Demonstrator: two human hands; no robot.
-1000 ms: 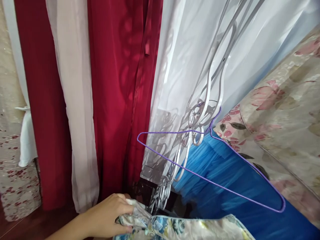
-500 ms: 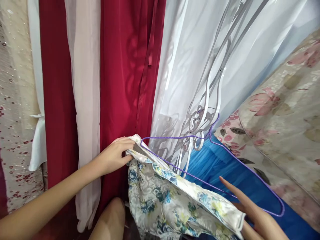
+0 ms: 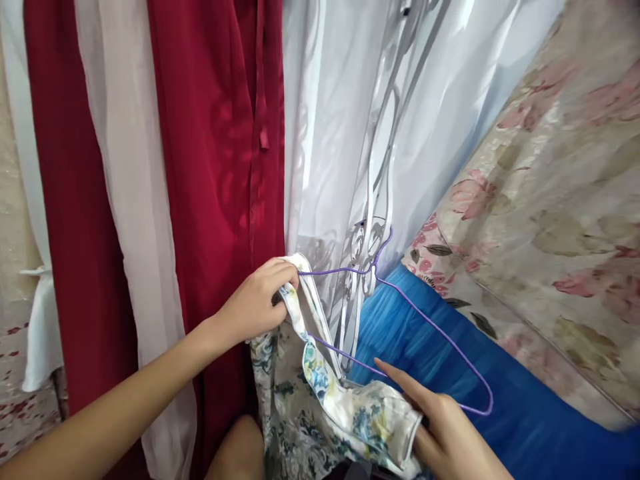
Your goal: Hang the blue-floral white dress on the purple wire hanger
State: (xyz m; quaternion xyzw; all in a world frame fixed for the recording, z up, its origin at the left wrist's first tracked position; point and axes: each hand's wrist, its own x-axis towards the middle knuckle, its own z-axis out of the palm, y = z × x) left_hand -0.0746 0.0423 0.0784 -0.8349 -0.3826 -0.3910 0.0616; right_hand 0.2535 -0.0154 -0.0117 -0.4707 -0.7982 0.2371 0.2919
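Note:
A floral garment point(image 3: 295, 400), white with blue and yellow flowers, hangs between my hands. My left hand point(image 3: 257, 290) is closed on its white-edged band, at the left end of a purple hanger point(image 3: 434, 320). That end of the hanger is hidden by my fingers and the cloth. The hanger's hook is on the curled white metal stand point(image 3: 373, 233). My right hand point(image 3: 445, 427) grips the other edge of the garment. Its index finger points out along the hanger's lower bar, and its remaining fingers are partly hidden behind the cloth. The hanger's right end is bare.
Behind hang dark red cloth point(image 3: 215, 147), pale pink cloth point(image 3: 135, 187) and white cloth point(image 3: 330, 120). Blue fabric point(image 3: 500, 373) lies below the hanger's right end. Beige cloth with pink flowers point(image 3: 560, 220) fills the right side. A knee point(image 3: 237, 450) shows at the bottom.
The hanger's left end, visible before, is now covered by my left hand and the band. The garment's upper edge has bunched, and my hands are closer together. The view has shifted right.

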